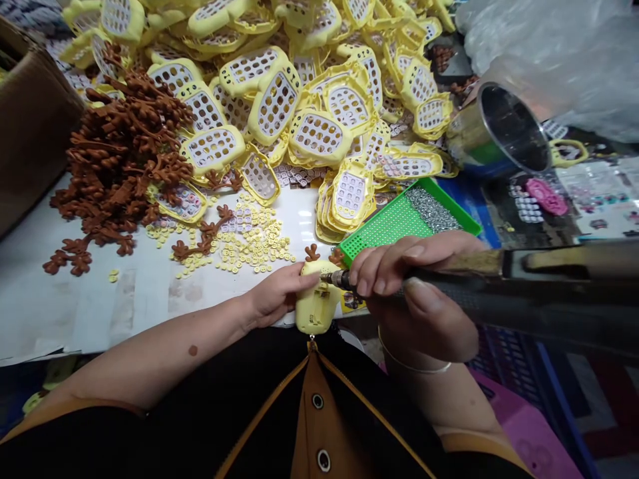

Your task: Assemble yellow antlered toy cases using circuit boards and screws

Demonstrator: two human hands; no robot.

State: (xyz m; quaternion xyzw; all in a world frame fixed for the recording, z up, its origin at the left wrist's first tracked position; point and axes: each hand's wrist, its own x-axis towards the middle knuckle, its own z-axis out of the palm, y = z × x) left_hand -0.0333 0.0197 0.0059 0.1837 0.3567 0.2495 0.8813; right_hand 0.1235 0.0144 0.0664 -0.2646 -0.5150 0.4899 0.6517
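Note:
A yellow toy phone (312,309) with brown antlers at its top lies back side up at the table's front edge, its battery recess showing. My left hand (279,293) grips it from the left, thumb on its upper part. In my right hand (419,286) is a dark power screwdriver (499,283), fingers wrapped round its front end. The driver's tip touches the upper right of the phone's back; any screw under it is too small to make out. Just beyond my right fingers stands a green tray (394,223) with many small metal screws (432,209) at its far end.
Yellow phone shells (319,136) are heaped across the back. Brown antler pieces (120,146) pile up at left beside a cardboard box (34,120). Small yellow buttons (259,239) are scattered mid-table. At right are a metal pot (492,133) and clear plastic bags (564,60).

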